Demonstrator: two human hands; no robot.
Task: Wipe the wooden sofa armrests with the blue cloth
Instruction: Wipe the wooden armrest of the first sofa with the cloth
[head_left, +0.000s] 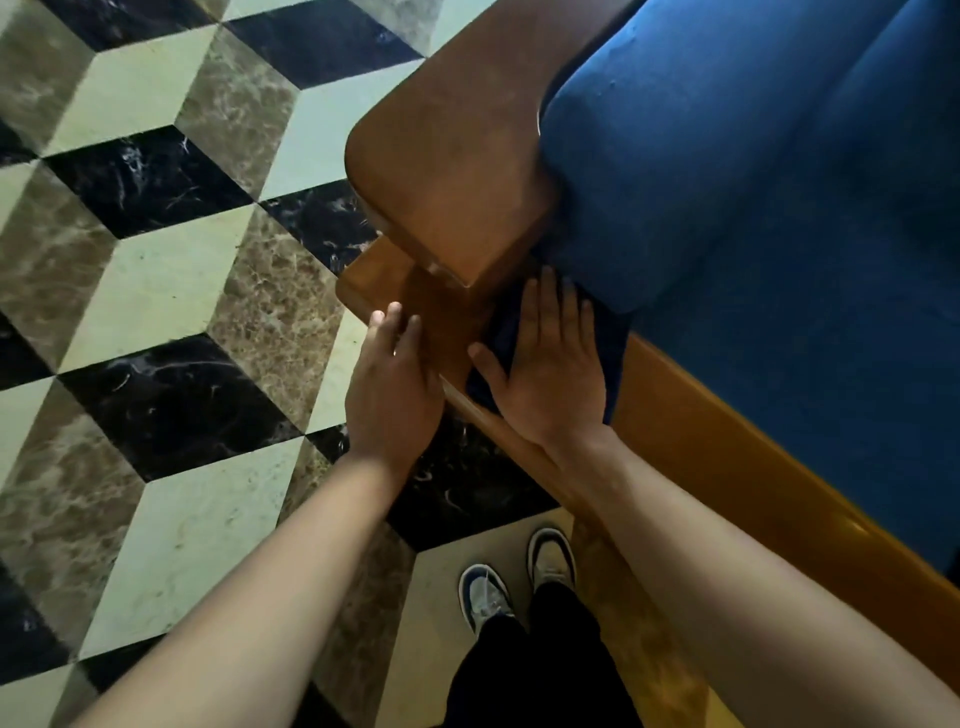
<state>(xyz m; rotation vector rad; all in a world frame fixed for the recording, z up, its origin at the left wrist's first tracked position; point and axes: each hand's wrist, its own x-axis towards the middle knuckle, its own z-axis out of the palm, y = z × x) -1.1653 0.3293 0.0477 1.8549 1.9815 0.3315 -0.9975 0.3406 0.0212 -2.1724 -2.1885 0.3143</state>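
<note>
Right hand (553, 369) flat atop blue cloth (615, 358)

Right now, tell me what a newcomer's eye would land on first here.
Two hands at the centre: the right hand pressed flat on a dark blue cloth on the sofa's lower wooden ledge, the left hand on the ledge's outer edge. The blue sofa cushion fills the upper right, a cube-patterned marble floor the left.
</note>
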